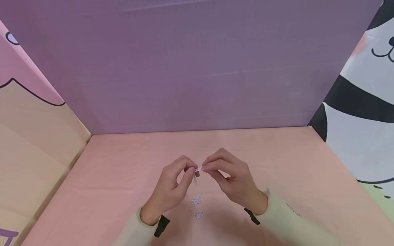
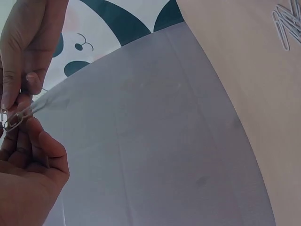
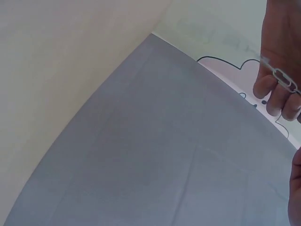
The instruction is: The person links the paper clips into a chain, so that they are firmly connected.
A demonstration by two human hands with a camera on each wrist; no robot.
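Observation:
Both hands meet above the middle of the pink table [image 1: 123,171]. My left hand [image 1: 180,177] and my right hand [image 1: 220,167] each pinch an end of a silver paper clip [image 1: 198,169] held between their fingertips. A second clip [image 1: 195,180] dangles just below the left fingertips. In the left wrist view the paper clip [image 2: 14,120] sits between thumb and fingers of both hands. In the right wrist view a clip [image 3: 284,80] shows against the left hand's fingers [image 3: 277,89]. A small heap of loose clips [image 1: 196,205] lies on the table under the hands.
A purple wall [image 1: 197,68] closes the back of the table. A pink and beige panel [image 1: 30,130] stands on the left, a panda-print panel [image 1: 363,102] on the right. The loose clips [image 2: 287,23] appear at the left wrist view's top right.

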